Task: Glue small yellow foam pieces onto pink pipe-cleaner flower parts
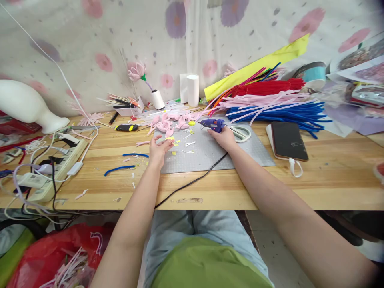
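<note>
Evidently, the right hand [224, 138] clasps the glue gun [214, 125] aimed toward nine o'clock, probably keeping heat off itself, while the left hand [159, 151] has an unclear grip.

No text, brand or number can be read. At the left of the frame, the white power adapter [32, 181] bears small dark print, too tiny to make out, while the red plastic bag [51, 250] at the lower left shows a curved white-and-purple mark, illegible at this angle. Right of centre, the purple-blue glue gun [215, 125] carries a small reddish patch without legible lettering.
</note>
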`<state>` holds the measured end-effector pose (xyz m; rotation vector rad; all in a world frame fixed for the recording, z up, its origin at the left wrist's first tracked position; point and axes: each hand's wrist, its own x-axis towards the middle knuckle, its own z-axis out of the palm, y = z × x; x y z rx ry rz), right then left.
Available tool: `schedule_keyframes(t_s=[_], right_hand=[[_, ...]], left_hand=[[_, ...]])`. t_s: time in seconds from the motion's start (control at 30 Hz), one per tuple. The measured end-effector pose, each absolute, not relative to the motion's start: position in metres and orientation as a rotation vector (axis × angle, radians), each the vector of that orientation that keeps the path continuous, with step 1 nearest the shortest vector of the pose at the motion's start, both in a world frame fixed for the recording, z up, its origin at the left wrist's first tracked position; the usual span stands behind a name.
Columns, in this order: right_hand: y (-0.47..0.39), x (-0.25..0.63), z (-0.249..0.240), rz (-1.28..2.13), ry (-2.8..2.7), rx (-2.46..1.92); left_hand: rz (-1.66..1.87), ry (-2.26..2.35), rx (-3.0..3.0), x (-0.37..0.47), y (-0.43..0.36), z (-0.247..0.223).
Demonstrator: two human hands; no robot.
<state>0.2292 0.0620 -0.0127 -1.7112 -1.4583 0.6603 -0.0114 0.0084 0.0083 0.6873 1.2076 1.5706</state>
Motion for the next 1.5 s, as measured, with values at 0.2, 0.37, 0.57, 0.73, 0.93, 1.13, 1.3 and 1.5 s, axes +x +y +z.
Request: schedule_keyframes(t_s=[0.2,0.37,0.57,0.73,0.93,1.13,1.3,1.5], right_hand=[[0.06,0.229,-0.011,0.7,-1.434,-1.689],[0.059,0.229,-0.01,0.715,-1.426,-1.664],[0.06,0.23,-0.011,0.717,-1.428,-1.653],[0.059,0.229,-0.01,0.715,-1.439,-1.657],[0.06,0.229,-0.011,0.72,-1.437,-1.664],[0.06,0.229,-0.013,0.694,-1.453,-1.618],[0.061,0.229,-0.015,0.691,-1.453,-1.639],[0.06,0.229,-0.013,0.692,-1.453,-1.662]], left_hand=[[1.416,1.174,0.669,-0.017,0.015,0.003],[1.441,1.225,0.747,-0.016,0.018,0.015],[1.442,1.304,1.11,-0.02,0.024,0.038],[1.214,1.489,1.62,-0.02,0.026,0.043],[0.757,1.425,2.127,0.006,0.023,0.028],[0.74,1.321,2.162,0.019,0.026,0.009],[0.822,1.308,2.068,0.014,0.023,0.01],[0.918,1.325,1.99,0.005,0.021,0.014]])
